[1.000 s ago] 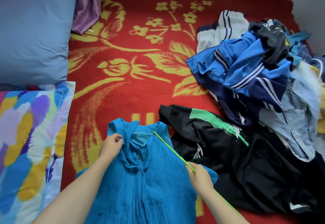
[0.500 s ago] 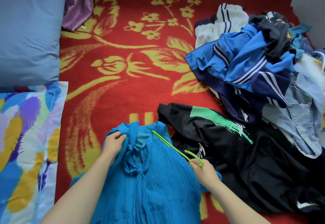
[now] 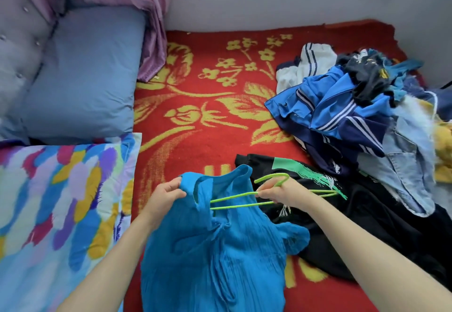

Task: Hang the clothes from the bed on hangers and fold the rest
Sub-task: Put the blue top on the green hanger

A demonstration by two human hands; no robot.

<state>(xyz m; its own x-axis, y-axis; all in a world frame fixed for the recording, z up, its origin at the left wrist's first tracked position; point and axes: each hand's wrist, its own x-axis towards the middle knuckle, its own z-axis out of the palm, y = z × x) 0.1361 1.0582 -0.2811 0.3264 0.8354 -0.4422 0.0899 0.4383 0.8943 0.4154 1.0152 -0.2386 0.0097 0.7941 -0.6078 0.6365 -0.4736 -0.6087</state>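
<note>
A turquoise crinkled top [image 3: 220, 250] lies on the red and yellow blanket [image 3: 195, 120] in front of me. My left hand [image 3: 166, 193] pinches its left shoulder and lifts it. My right hand [image 3: 278, 193] grips a thin green hanger [image 3: 234, 200] near the hook. The hanger's left end is inside the top's neck opening. A black shirt with a green print [image 3: 330, 204] lies to the right, under my right hand. A heap of blue, white and denim clothes [image 3: 354, 116] sits further right.
A blue pillow [image 3: 80, 76] and a multicoloured patterned pillow [image 3: 56, 201] lie at the left. A pink curtain [image 3: 151, 18] hangs at the back beside the grey wall. The padded headboard [image 3: 17, 42] stands at the far left.
My right hand turned the hanger and pushed its left end into the top's neck. My left hand raised the shoulder. The view tilted up, showing the wall and curtain.
</note>
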